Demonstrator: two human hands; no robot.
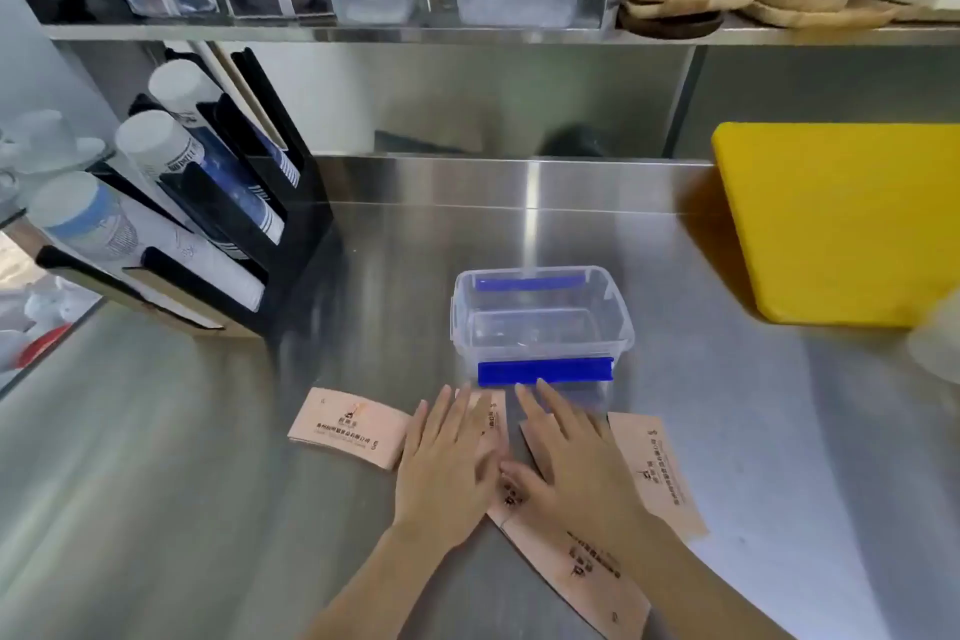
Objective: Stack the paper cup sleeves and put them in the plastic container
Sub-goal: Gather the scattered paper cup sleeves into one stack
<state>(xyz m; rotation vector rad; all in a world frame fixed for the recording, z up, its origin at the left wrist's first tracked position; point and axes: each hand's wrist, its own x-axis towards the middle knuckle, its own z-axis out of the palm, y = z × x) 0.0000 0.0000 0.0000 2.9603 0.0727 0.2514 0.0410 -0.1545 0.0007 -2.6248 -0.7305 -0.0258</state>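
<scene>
my left hand point(447, 463) and right hand point(571, 468) flat, open, pressing sleeves point(348, 426); nothing gripped | risk: slick steel, sleeves may skid apart; box point(540, 322) empty

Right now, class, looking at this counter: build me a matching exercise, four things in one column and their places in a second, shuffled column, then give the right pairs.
Things
1. container
2. yellow board
3. cup rack
4. sleeves

Places
A. flat on the counter, partly under both hands
B. at the right, against the back wall
C. at the left of the counter
D. mid-counter, just beyond the fingertips

Pairs: 1-D, 2-B, 3-C, 4-A

The left hand and right hand lie flat, fingers spread, on the sleeves.
</scene>
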